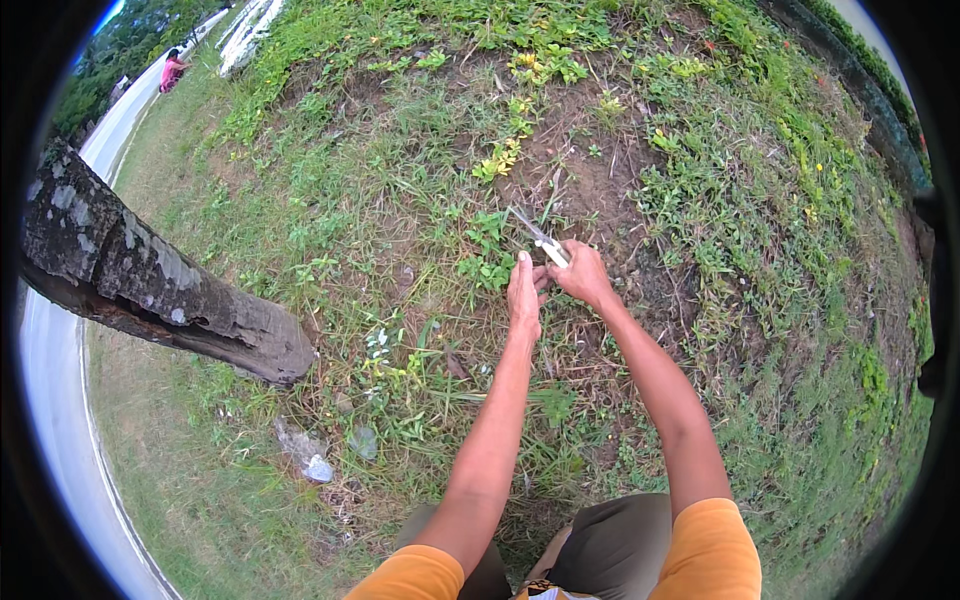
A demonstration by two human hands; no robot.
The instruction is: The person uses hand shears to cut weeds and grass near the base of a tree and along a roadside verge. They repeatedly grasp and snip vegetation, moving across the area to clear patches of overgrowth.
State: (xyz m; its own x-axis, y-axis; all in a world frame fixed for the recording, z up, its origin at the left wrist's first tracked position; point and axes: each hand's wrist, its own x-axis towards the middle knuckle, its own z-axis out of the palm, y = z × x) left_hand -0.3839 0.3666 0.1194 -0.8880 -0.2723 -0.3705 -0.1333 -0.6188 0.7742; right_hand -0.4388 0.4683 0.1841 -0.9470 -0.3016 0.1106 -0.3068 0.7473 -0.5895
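Observation:
My right hand (583, 271) grips a bladed cutting tool (553, 250) with white handles, probably pruning shears or scissors. Its grey blade points up and to the left, over weeds and bare soil. Close beside it, my left hand (525, 294) is held with the thumb extended and the fingers turned towards my right hand. Nothing shows in the left hand, though its palm is partly hidden. A leafy green weed (487, 255) grows just left of the blade. Beyond the tool lies a patch of brown soil (581, 169) with dry stems.
A leaning tree trunk (172, 277) with a split side stands at the left. Clear plastic litter (315, 466) lies in the grass below it. A paved road (56, 405) curves along the left edge. Another person (172, 71) in pink is low beside the road, far off.

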